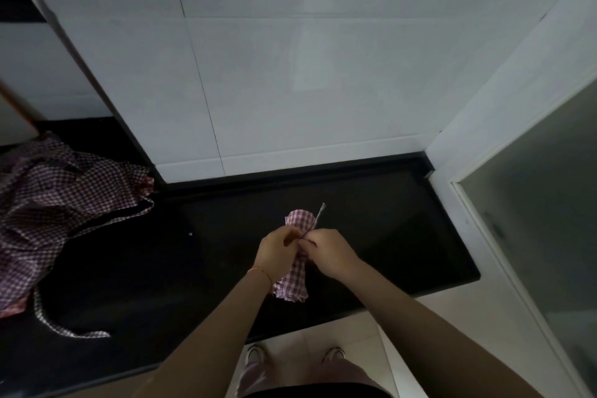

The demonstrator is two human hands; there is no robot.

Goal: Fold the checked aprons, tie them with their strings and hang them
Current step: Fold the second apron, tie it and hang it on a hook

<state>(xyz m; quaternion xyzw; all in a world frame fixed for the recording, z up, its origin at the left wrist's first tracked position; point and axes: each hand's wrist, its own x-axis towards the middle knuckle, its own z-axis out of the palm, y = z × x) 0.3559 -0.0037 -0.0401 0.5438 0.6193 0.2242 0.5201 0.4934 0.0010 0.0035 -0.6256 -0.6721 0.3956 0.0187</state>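
Left hand (pixel 277 252) and right hand (pixel 326 250) pinched the string (pixel 318 216) round one rolled apron (pixel 295 271) mid-counter (pixel 387 236); tying apparently unfinished, hanging pending; unfolded aprons (pixel 58 203) lay at left edge.

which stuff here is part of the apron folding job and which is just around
Part of the job:
rolled pink checked apron bundle
thin apron string
unfolded checked aprons heap
left hand, right hand, both gripping the bundle

Just around:
black stone counter
white wall tiles

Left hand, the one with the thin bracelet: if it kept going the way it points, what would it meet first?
The left hand already grips the rolled pink checked apron bundle; beyond it, probably the right hand. Depth is unclear.
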